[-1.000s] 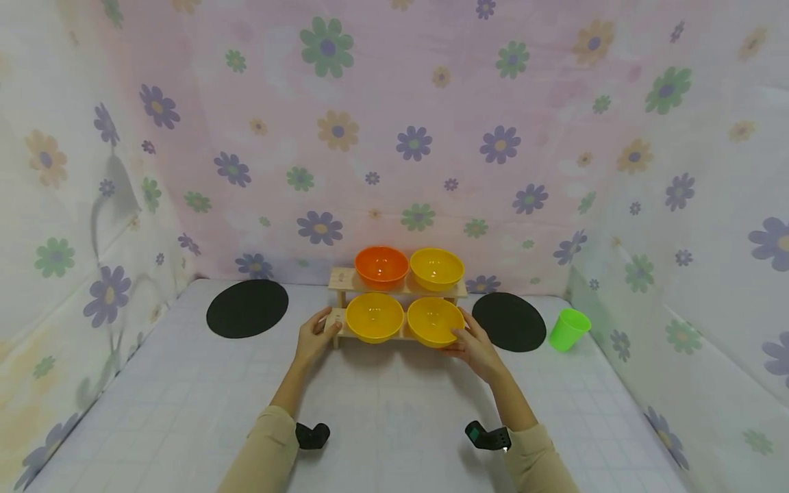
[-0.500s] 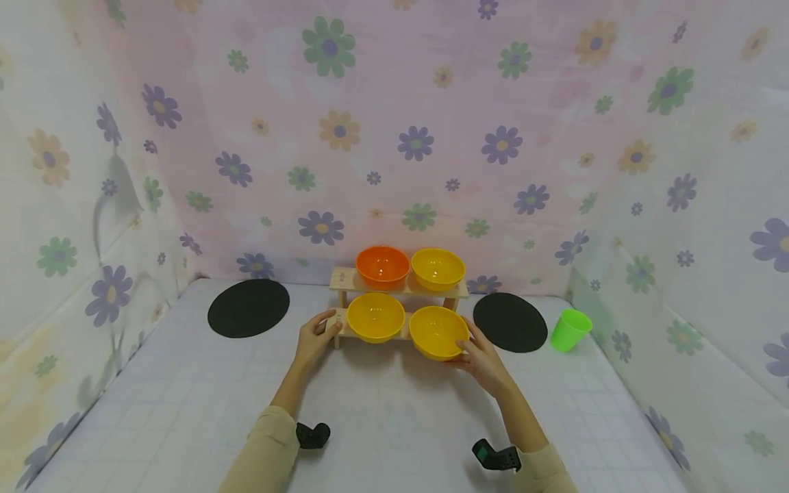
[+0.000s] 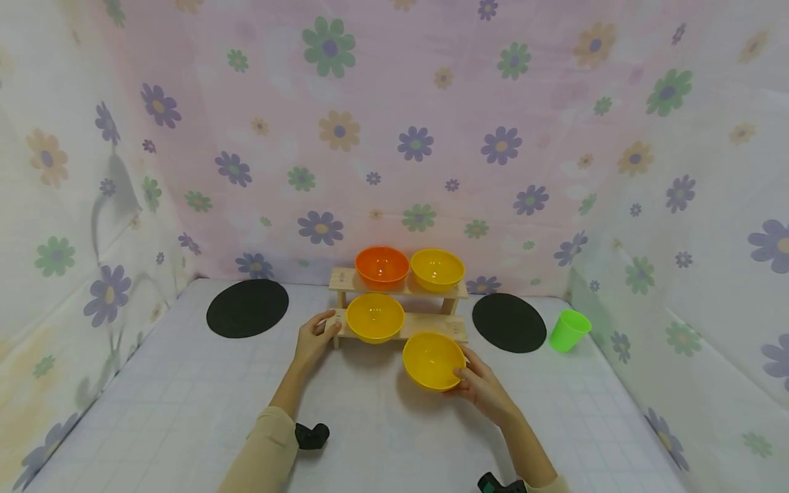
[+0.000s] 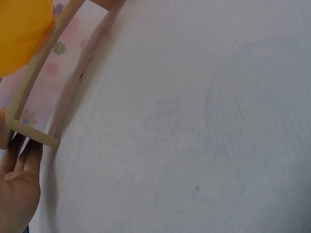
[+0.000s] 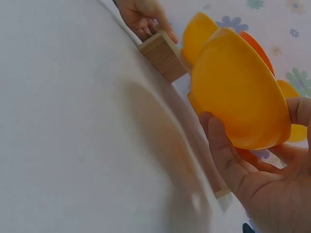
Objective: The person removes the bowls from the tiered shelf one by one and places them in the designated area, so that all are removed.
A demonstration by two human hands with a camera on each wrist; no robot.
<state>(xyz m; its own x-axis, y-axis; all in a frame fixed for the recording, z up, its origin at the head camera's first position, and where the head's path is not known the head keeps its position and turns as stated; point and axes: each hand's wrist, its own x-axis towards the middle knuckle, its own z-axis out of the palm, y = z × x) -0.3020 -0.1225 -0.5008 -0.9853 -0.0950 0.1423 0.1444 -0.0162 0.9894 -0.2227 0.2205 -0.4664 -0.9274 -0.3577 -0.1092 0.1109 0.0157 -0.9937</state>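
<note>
My right hand holds a yellow bowl by its right side, thumb at the rim and fingers beneath. In the right wrist view the held bowl is off the table, its shadow lying below it. My left hand grips the left end of the lower step of a two-step wooden rack. In the left wrist view its fingers lie by the rack's leg. Another yellow bowl sits on the lower step. On the upper step stand an orange bowl and a yellow bowl.
A black round mat lies left of the rack, and a second black mat lies right of it. Farther right stands a green cup. Flowered cloth walls enclose the white table at the back and sides.
My right hand has lifted the yellow bowl off the right of the lower step and brought it toward me. My left hand stays on the rack.
</note>
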